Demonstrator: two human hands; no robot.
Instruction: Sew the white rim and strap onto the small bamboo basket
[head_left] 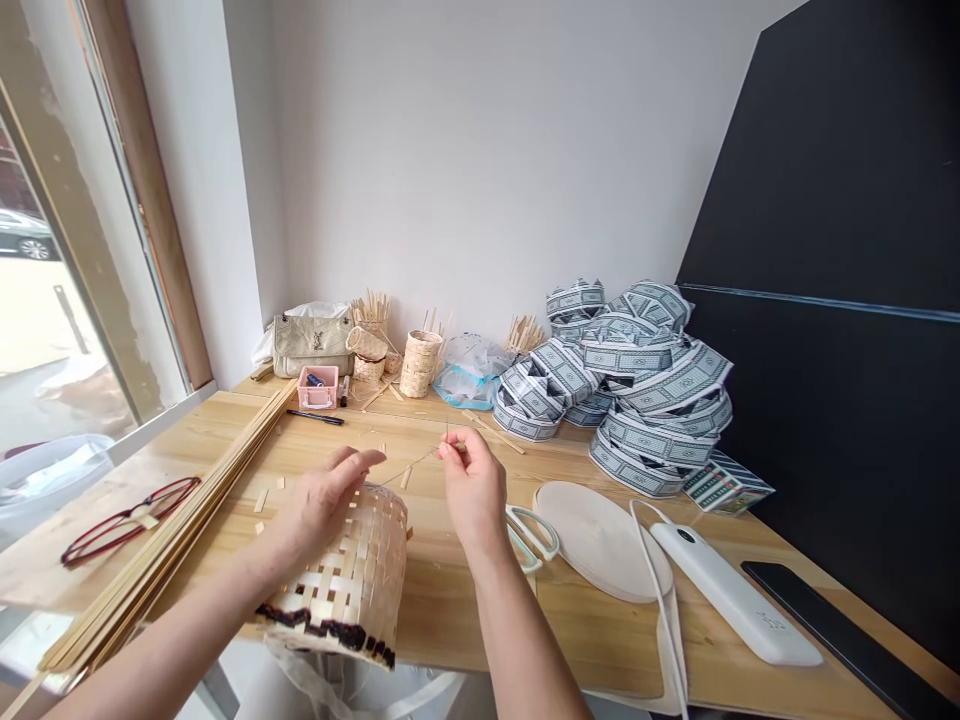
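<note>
A woven basket (pixel 352 570) of pale flat strips lies tilted at the table's front edge, with a dark ragged band around its lower end. Over its upper left side rests my left hand (pixel 319 505), fingers stretched to the right; its underside is hidden. My right hand (pixel 474 485), to the right of the basket and above the table, pinches a thin needle (pixel 447 425) pointing up. From those fingertips a thin thread (pixel 409 467) runs down left to the basket's upper end. White ribbon-like strips (pixel 420 695) hang beneath the basket.
Long wooden strips (pixel 187 500) and red glasses (pixel 129 520) lie left. Scissors (pixel 532 535), a coiled pale band (pixel 600 540), a white power bank (pixel 735 590) and a black phone-like slab (pixel 840 630) are right. Patterned rolls (pixel 652 400), small baskets (pixel 421 362) and a handbag (pixel 311 345) stand behind.
</note>
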